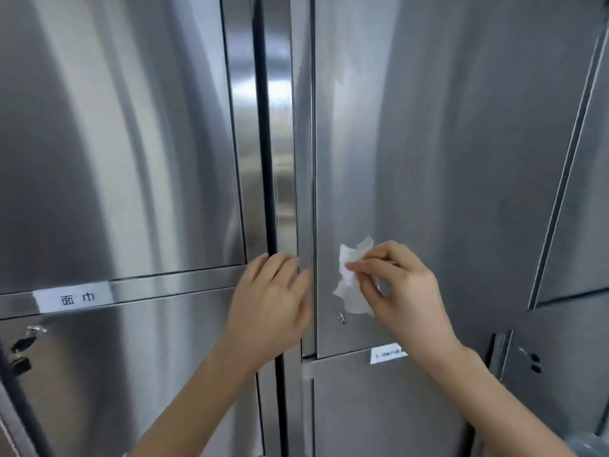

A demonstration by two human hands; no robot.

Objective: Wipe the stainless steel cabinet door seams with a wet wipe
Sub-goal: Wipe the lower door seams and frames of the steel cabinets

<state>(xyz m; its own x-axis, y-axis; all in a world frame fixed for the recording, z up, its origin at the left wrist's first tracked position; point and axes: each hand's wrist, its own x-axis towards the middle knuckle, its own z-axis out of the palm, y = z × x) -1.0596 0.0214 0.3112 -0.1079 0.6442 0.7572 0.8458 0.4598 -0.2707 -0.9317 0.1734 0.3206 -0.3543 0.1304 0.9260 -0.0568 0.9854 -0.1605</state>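
Our right hand (400, 291) pinches a crumpled wet wipe (351, 278) against the steel door (445, 159) just right of the vertical seam (314, 192), our left hand (272, 301) lies flat, fingers together, so we should slide the wipe into the seam

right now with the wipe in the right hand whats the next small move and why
Probably slide the right hand left so the wet wipe meets the vertical door seam. The wipe sits on the door panel beside the seam, not on it.
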